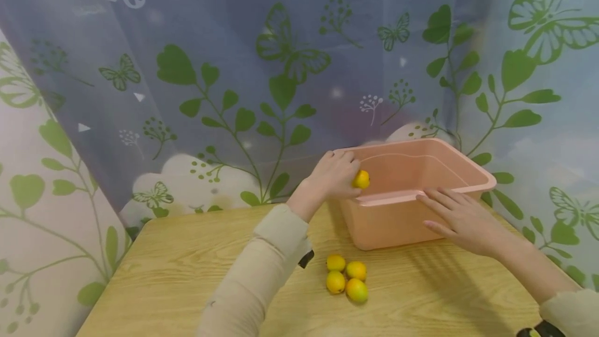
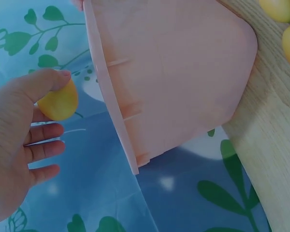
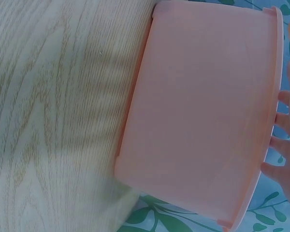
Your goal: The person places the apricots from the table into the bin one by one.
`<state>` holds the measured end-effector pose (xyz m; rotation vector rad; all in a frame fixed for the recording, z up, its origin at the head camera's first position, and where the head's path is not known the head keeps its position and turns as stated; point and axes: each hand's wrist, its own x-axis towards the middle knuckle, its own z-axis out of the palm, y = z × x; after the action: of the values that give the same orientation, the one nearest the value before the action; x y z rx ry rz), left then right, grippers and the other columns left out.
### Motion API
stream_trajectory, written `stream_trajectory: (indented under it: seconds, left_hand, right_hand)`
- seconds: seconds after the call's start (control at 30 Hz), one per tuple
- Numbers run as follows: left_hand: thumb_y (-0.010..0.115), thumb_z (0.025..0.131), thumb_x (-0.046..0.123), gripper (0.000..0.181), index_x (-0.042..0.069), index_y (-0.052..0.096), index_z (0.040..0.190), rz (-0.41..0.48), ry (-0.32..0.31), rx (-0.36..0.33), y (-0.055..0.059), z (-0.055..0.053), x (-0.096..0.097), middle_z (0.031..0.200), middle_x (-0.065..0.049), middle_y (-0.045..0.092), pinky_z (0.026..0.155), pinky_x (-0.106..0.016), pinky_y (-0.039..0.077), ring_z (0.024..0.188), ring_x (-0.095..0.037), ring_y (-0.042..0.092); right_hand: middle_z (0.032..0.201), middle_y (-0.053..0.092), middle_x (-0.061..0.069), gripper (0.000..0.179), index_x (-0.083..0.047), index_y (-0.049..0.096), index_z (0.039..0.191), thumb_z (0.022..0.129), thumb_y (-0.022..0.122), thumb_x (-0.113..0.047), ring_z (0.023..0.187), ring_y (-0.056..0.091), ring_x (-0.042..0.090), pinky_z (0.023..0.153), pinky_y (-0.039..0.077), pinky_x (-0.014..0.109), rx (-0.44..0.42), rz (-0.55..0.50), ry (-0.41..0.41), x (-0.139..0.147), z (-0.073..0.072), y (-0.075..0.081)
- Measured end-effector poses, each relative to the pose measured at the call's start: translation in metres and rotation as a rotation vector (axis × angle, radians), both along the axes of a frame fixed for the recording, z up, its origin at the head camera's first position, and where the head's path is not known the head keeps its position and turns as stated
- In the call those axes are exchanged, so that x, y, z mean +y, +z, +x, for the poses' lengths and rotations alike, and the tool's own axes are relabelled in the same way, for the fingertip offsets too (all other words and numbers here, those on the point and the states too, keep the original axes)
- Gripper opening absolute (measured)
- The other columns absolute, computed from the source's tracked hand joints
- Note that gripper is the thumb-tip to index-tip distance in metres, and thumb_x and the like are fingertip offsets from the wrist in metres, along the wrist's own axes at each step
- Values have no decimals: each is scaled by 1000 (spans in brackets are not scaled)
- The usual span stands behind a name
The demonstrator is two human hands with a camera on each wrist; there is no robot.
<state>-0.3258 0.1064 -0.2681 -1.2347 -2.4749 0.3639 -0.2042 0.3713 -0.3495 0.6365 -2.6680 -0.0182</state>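
Note:
My left hand [image 1: 334, 175] is above the left end of a pink plastic tub [image 1: 393, 225]. It pinches a small, oval yellow fruit [image 1: 362, 179] between thumb and index finger; in the left wrist view the same fruit [image 2: 59, 101] shows beside the tub's rim, the other fingers spread. At the tub's near rim is my right hand [image 1: 463, 221], fingers extended with the tips on the edge. Several more yellow fruits [image 1: 335, 282], some tinged green, lie in a tight cluster on the table in front of the tub. The tub's floor is hidden by its near wall.
The tub stands toward the back right of a light wood-grain table [image 1: 196, 264]. Behind the table hangs a blue cloth [image 1: 210, 25] printed with green leaves and butterflies, with similar printed cloth at both sides.

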Motion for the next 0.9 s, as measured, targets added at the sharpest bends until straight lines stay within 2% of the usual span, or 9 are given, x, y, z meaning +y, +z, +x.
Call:
stream_trajectory:
  seconds: [0.2, 0.43, 0.63, 0.8, 0.9]
  left_hand:
    - [54, 86, 48, 35, 17, 56, 101, 3, 26, -35, 0, -3, 5, 101, 1, 49, 82, -33, 37, 101, -18, 46]
    - [50, 88, 48, 37, 19, 55, 111, -7, 55, -76, 0, -4, 14, 105, 2, 48, 88, -35, 36, 106, -17, 44]
    - [48, 89, 50, 38, 20, 53, 113, -28, 80, -79, 0, -3, 21, 104, 3, 47, 87, -36, 35, 108, -15, 44]
    - [44, 90, 56, 55, 19, 48, 130, -76, 106, -66, 2, -2, 23, 120, 2, 47, 94, -37, 34, 119, -16, 40]
    - [42, 90, 57, 59, 18, 45, 135, -93, 92, -47, 1, -1, 20, 127, 0, 46, 100, -37, 31, 124, -17, 38]
  right_hand:
    - [138, 40, 22, 59, -8, 40, 140, 92, 52, -40, 125, 34, 44, 97, 28, 55, -8, 1, -5, -2, 0, 1]
    - [136, 42, 23, 57, -5, 44, 137, 92, 53, -39, 123, 36, 44, 96, 29, 54, 11, 1, 10, -2, -1, 0]
    - [137, 41, 23, 59, -5, 42, 138, 92, 53, -40, 124, 35, 44, 96, 29, 55, -6, 6, -5, -2, -1, 0]
    - [138, 40, 23, 59, -5, 42, 139, 92, 53, -40, 124, 35, 44, 97, 28, 54, -7, -1, -7, -1, -1, 0]
    - [137, 41, 23, 59, -5, 41, 139, 92, 53, -39, 124, 35, 45, 98, 28, 54, -2, -4, -5, 0, 0, 1]
